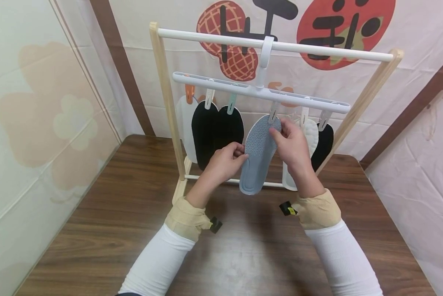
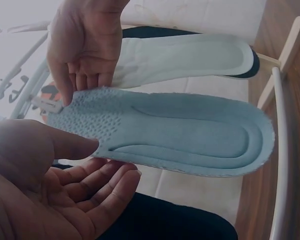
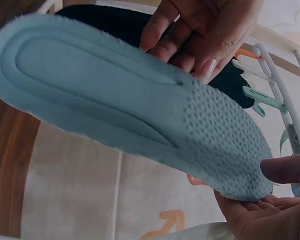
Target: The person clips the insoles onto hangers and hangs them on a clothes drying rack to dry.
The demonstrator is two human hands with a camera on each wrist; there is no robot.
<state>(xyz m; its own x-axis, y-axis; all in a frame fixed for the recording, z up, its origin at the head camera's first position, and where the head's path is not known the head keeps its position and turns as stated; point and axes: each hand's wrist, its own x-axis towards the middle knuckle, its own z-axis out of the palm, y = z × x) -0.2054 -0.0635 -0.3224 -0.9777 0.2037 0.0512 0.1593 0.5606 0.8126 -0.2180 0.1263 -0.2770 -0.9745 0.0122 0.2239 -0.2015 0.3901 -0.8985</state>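
A light blue insole (image 1: 257, 164), dotted at the toe and grooved round the heel, hangs toe up below a translucent clip (image 1: 274, 112) on a white clip hanger (image 1: 221, 85). My left hand (image 1: 226, 162) pinches the insole's left edge midway, thumb on the front face and fingers behind. Close to the clip, my right hand (image 1: 294, 146) pinches the upper right edge between thumb and fingers. In the left wrist view the insole (image 2: 190, 132) lies across both hands' grip, face to the camera. How firmly the clip bites the toe is hard to tell.
Two black insoles (image 1: 203, 139) and a white one (image 1: 186, 123) hang to the left; white insoles (image 1: 290, 179) and a black one (image 1: 323, 144) hang to the right. A rack with a white top bar (image 1: 214, 39) stands on the wooden table (image 1: 106, 230) before a printed cloth.
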